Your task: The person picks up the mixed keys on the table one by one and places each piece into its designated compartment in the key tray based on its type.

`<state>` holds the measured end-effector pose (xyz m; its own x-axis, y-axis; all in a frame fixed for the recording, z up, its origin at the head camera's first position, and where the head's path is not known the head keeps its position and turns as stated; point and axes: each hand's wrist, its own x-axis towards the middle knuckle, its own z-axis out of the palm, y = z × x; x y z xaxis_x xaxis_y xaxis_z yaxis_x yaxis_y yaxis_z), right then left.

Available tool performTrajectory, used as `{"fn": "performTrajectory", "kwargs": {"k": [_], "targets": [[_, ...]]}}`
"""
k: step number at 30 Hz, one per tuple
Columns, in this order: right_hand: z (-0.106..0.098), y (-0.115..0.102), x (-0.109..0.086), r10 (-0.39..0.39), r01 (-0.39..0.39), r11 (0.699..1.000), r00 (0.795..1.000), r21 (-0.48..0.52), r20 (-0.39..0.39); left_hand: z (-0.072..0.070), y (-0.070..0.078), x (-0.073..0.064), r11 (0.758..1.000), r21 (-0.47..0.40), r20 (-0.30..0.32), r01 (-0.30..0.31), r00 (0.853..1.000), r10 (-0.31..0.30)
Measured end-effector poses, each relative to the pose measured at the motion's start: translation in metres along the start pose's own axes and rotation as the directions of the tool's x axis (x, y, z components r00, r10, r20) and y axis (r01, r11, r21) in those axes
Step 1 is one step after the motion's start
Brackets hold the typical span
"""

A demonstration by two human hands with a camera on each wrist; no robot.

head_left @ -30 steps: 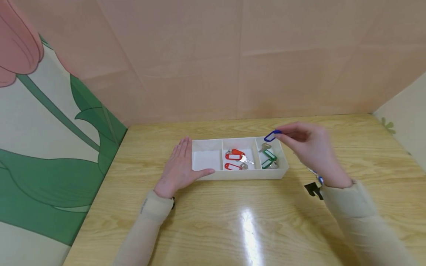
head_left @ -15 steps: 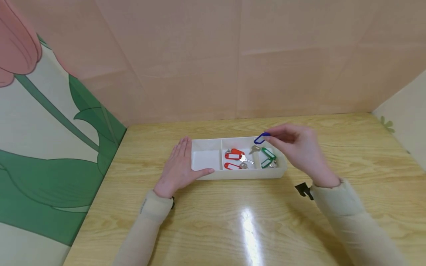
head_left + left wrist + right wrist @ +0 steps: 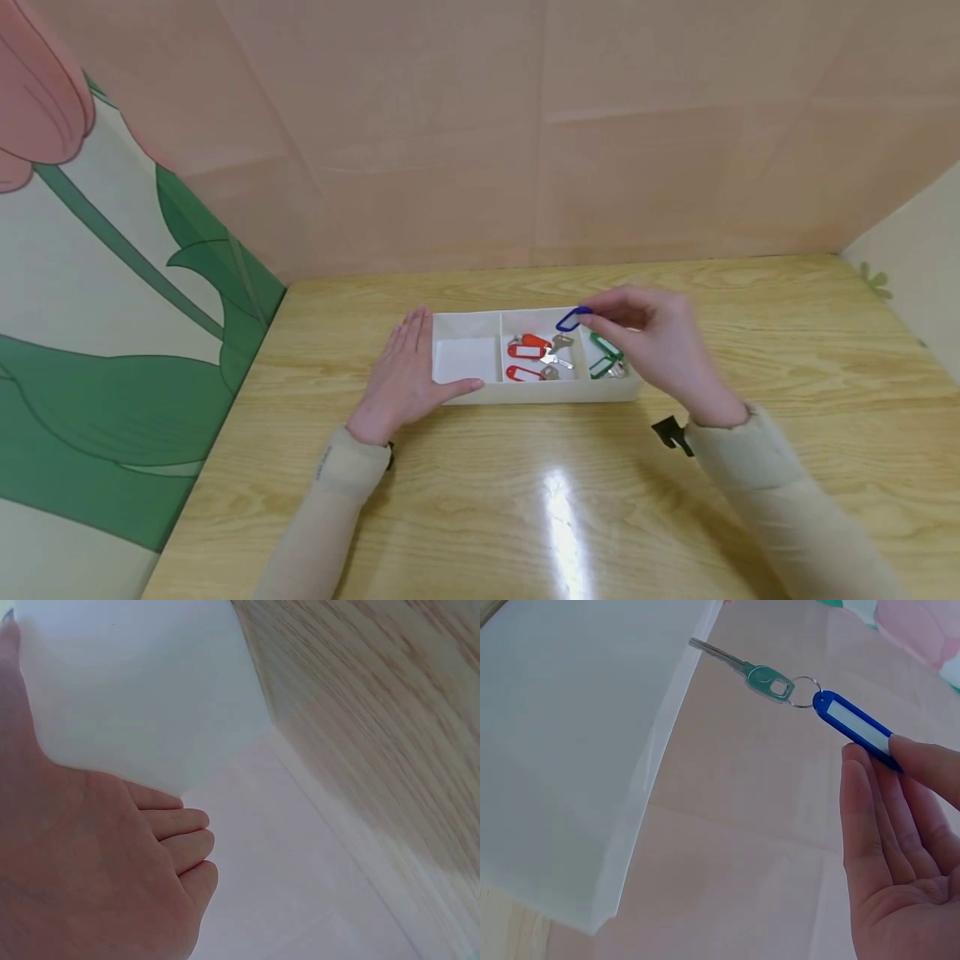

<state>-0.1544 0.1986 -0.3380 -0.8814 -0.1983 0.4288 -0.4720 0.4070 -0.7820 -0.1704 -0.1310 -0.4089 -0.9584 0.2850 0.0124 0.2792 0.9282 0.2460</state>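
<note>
My right hand [image 3: 656,346] pinches the end of a blue key tag [image 3: 573,319] between thumb and fingertips, above the middle compartment of a white three-part box [image 3: 540,392]. From the tag [image 3: 855,729] a key [image 3: 769,681] hangs on a metal ring, seen in full in the right wrist view. Straight fingers of my left hand [image 3: 401,383] lie along the box's left end, its thumb across the front rim. In the middle compartment lie several red key tags [image 3: 527,352] with keys. Green key tags [image 3: 602,367] with keys sit in the right compartment, partly behind my right hand.
The box stands on a wood-grain table [image 3: 480,500]. A pink covered wall [image 3: 540,150] rises behind it, and a wall with painted flowers [image 3: 112,400] is at the left. A black piece [image 3: 672,435] sticks out beside my right cuff.
My right hand has moved left with the blue key tag, from over the right compartment to over the middle one. The left hand and the box stay where they were.
</note>
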Motion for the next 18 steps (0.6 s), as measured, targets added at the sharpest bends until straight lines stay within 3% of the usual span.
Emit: {"fn": "performTrajectory", "kwargs": {"k": [18], "targets": [[0.016, -0.006, 0.004, -0.012, 0.012, 1.0, 1.0, 0.027, 0.007, 0.002, 0.0, 0.001, 1.0, 0.005, 0.006, 0.009, 1.0, -0.009]]}}
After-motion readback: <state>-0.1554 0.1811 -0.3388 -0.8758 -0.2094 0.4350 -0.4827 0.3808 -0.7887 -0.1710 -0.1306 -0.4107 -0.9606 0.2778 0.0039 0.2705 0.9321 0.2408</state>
